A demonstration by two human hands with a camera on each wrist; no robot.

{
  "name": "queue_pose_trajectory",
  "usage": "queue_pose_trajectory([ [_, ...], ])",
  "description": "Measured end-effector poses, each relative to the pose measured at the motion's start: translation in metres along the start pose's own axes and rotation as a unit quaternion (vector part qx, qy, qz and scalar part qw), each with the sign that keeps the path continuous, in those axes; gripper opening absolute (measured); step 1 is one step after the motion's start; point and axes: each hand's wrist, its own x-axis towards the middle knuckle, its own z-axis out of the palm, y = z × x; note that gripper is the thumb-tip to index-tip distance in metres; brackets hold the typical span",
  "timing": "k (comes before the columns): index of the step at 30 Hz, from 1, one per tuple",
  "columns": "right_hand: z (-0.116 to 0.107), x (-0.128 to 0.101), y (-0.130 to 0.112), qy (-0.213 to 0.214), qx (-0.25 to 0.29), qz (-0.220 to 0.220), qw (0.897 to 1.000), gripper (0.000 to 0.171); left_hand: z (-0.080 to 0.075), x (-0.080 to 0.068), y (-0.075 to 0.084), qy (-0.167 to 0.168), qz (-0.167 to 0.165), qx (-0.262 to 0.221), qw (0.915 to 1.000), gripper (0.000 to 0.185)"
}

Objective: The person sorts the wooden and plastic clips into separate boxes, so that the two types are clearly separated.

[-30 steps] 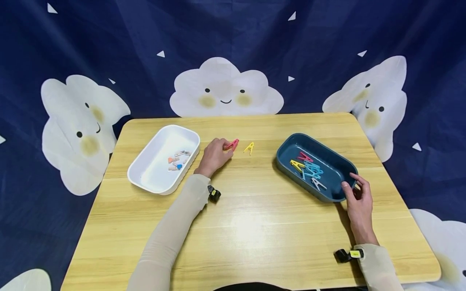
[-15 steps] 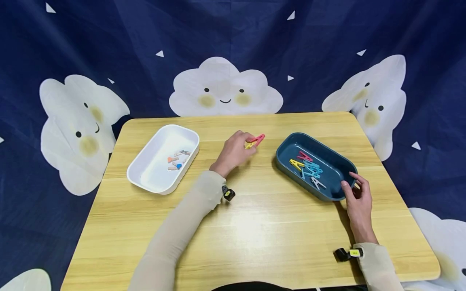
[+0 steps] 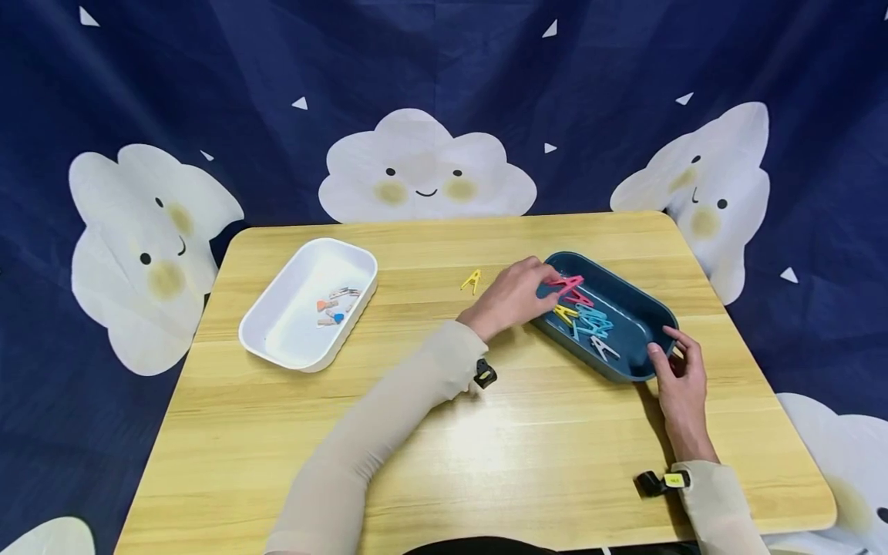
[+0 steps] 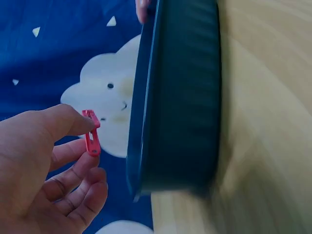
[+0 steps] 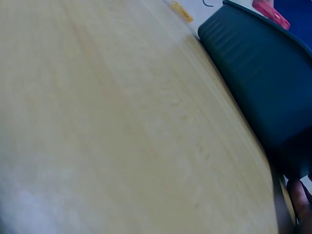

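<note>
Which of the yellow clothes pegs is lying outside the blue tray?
The yellow peg on the bare wooden table, between the white tray and the left hand. The other yellow peg lies inside the blue tray.

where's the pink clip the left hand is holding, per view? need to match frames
Head: pink clip right of centre, pinched by the left hand over the blue tray's near-left end.
Left wrist: left of centre, between thumb and fingers, beside the tray wall.
Right wrist: top right corner, just above the tray rim.
Shared landmark: the blue tray.
</note>
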Motion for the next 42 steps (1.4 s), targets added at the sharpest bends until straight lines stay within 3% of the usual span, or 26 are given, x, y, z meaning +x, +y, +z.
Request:
queue_pose_trajectory([
  [6,0.001,0.000,0.001,0.002,-0.008,0.001,1.000,0.050,0.022,0.013,0.014,-0.040,0.034,0.015,0.9985,0.037],
  [19,0.001,0.002,0.001,0.006,0.000,-0.003,1.000,0.050,0.058,0.034,0.046,-0.139,0.041,0.083,0.9859,0.038],
  [26,0.000,0.002,-0.001,0.005,-0.003,0.000,1.000,0.051,0.072,0.040,0.059,-0.159,0.066,0.117,0.9782,0.030],
  [31,0.000,0.004,0.002,0.003,0.007,-0.004,1.000,0.052,0.080,0.042,0.063,-0.175,0.059,0.138,0.9732,0.030],
  [42,0.000,0.001,0.001,0.005,0.005,-0.008,1.000,0.049,0.083,0.044,0.062,-0.176,0.053,0.141,0.9729,0.030],
])
